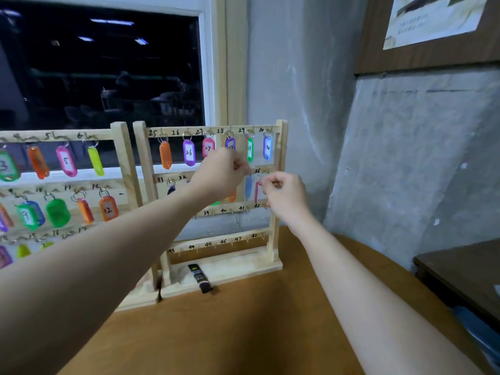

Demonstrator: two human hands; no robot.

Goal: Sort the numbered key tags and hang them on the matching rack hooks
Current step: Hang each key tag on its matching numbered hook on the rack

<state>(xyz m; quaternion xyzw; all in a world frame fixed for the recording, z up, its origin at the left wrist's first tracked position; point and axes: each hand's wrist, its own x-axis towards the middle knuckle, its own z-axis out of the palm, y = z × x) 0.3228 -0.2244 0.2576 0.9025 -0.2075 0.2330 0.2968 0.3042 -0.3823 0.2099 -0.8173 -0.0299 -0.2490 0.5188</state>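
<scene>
Brown table (243,334) carries two wooden key racks. Right rack (280,185) has rails marked 25–30, 31, 32, 36, 39–48; left rack (119,158) is cut off at frame edge. Left hand (220,175), fingers curled, hides the middle hooks; whether it holds anything, cannot tell. Right hand (284,194) pinches the ring of a pink key tag (256,192) under 36, number unreadable.

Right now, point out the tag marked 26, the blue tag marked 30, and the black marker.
tag marked 26 (188,152), head view, white label.
blue tag marked 30 (267,148), head view, label.
black marker (200,278), head view, barrel.
</scene>
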